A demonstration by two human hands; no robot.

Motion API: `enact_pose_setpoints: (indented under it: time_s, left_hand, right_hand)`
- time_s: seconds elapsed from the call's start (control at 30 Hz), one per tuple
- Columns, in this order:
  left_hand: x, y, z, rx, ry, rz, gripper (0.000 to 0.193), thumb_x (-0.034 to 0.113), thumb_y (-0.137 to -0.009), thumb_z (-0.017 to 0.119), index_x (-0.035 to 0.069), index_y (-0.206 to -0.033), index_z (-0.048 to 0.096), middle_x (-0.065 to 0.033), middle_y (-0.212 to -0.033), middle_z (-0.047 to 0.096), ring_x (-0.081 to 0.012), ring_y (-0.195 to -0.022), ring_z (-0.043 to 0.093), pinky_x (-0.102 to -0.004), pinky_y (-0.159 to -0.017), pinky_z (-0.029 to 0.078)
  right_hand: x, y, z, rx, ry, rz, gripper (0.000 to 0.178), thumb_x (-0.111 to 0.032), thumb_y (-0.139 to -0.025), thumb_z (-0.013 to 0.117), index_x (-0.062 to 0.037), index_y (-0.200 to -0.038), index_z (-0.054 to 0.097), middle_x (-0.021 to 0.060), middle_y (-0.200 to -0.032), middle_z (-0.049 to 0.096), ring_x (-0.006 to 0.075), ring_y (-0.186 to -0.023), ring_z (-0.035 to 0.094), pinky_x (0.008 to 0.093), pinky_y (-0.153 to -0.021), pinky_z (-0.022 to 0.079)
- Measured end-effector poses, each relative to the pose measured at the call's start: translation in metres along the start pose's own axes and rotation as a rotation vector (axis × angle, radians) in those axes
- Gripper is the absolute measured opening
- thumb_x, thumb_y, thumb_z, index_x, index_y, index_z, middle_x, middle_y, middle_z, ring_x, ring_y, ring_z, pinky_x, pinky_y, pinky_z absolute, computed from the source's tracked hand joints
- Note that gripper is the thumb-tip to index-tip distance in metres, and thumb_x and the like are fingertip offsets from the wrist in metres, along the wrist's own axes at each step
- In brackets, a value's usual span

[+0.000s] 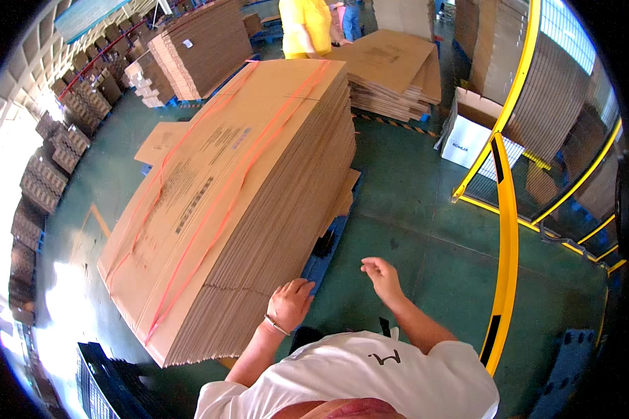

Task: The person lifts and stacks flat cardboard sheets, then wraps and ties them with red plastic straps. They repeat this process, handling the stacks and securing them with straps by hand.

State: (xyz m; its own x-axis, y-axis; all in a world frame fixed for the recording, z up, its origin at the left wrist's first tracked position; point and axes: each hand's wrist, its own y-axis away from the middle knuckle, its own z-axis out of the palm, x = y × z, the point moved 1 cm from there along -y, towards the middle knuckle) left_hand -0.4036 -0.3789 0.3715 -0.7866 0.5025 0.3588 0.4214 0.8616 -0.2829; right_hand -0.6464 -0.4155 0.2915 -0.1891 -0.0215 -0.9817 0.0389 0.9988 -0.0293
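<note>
A tall stack of flattened cardboard boxes (pixel 210 188) fills the middle and left, its layered edges facing me. Thin red straps (pixel 223 216) run lengthwise over its top sheet. Beside the near lower part of the stack is my left hand (pixel 291 304), a bracelet on its wrist. Its fingers are slightly bent and hold nothing I can see; whether they touch the cardboard edges I cannot tell. My right hand (pixel 382 278) hangs over the green floor, away from the stack, with loosely curved fingers and nothing in it. A blue pallet (pixel 335 244) shows under the stack.
A yellow barrier rail (pixel 507 258) curves along my right, joined to yellow-framed mesh panels. Beyond it stands a white open carton (pixel 461 140). A person in yellow (pixel 305 28) is behind the stack, near a lower cardboard pile (pixel 388 59). More stacks line the left.
</note>
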Motion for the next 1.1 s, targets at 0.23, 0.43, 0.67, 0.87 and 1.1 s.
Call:
enact_pose_setpoints:
  time_s: [0.23,0.43,0.67,0.87,1.1]
  left_hand:
    - [-0.068,-0.141,0.032,-0.104,-0.095,-0.032,0.025,0.014,-0.071,0.058,0.008,-0.095,0.058,-0.0093,-0.094,0.057,-0.0273,-0.085,0.056,-0.0377,-0.074,0.045]
    - [-0.143,-0.289,0.108,-0.304,-0.103,0.007,0.022,0.017,-0.077,0.054,0.008,-0.097,0.058,-0.0105,-0.096,0.057,-0.0279,-0.088,0.055,-0.0381,-0.077,0.045]
    - [-0.084,-0.498,0.189,-0.436,0.181,0.375,0.032,0.021,-0.082,0.050,0.007,-0.111,0.050,-0.0123,-0.100,0.055,-0.0288,-0.090,0.054,-0.0382,-0.077,0.045]
    - [-0.070,-0.674,0.277,-0.505,0.377,0.399,0.047,0.024,-0.080,0.056,0.003,-0.120,0.041,-0.0180,-0.104,0.052,-0.0287,-0.094,0.054,-0.0361,-0.075,0.047]
    - [-0.089,-0.861,0.430,-0.518,1.089,-0.447,0.079,0.029,-0.072,0.069,-0.006,-0.129,0.025,-0.0243,-0.125,0.039,-0.0283,-0.109,0.047,-0.0328,-0.085,0.043]
  right_hand:
    - [0.044,-0.100,-0.039,-0.426,0.230,-0.070,0.023,-0.021,-0.080,0.052,-0.0027,-0.094,0.058,0.0142,-0.088,0.060,0.0296,-0.081,0.057,0.0371,-0.071,0.045]
    - [0.123,-0.200,-0.117,-0.500,0.734,0.070,0.027,-0.026,-0.079,0.050,-0.0017,-0.089,0.057,0.0202,-0.084,0.057,0.0380,-0.080,0.054,0.0447,-0.069,0.043]
    - [0.148,-0.266,-0.233,0.042,0.573,0.397,0.029,-0.026,-0.079,0.050,-0.0030,-0.094,0.059,0.0183,-0.092,0.060,0.0334,-0.087,0.057,0.0389,-0.074,0.045]
    - [0.231,-0.298,-0.294,0.201,0.348,0.756,0.030,-0.030,-0.082,0.048,-0.0060,-0.096,0.058,0.0163,-0.088,0.062,0.0341,-0.082,0.059,0.0402,-0.071,0.047]
    - [0.348,-0.438,-0.421,0.031,0.763,0.639,0.022,-0.021,-0.077,0.057,-0.0091,-0.095,0.059,0.0160,-0.086,0.062,0.0314,-0.078,0.060,0.0380,-0.065,0.046]
